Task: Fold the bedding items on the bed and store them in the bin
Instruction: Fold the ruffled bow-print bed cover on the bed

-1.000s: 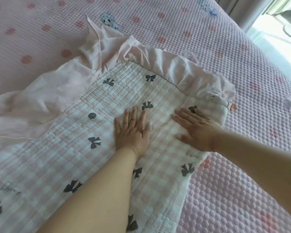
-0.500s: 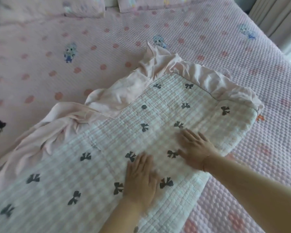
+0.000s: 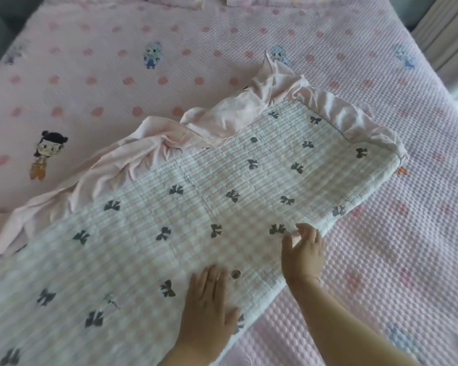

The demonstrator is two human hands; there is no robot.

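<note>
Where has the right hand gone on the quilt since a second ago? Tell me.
Yes: the right hand slid back from near the ruffled end toward the quilt's near edge.

Views: I have one, the head camera.
Position: it sits on the wearer's head, above the bed's near edge.
Direction: I look forward and steeply down across the bed [image 3: 328,62], toward pillows at its far end.
Closeness: near; both forearms enter from the bottom edge, the folded quilt [image 3: 196,207] fills mid-frame.
Overlap: no second view to share with.
Lens: wide-angle, edges curve.
</note>
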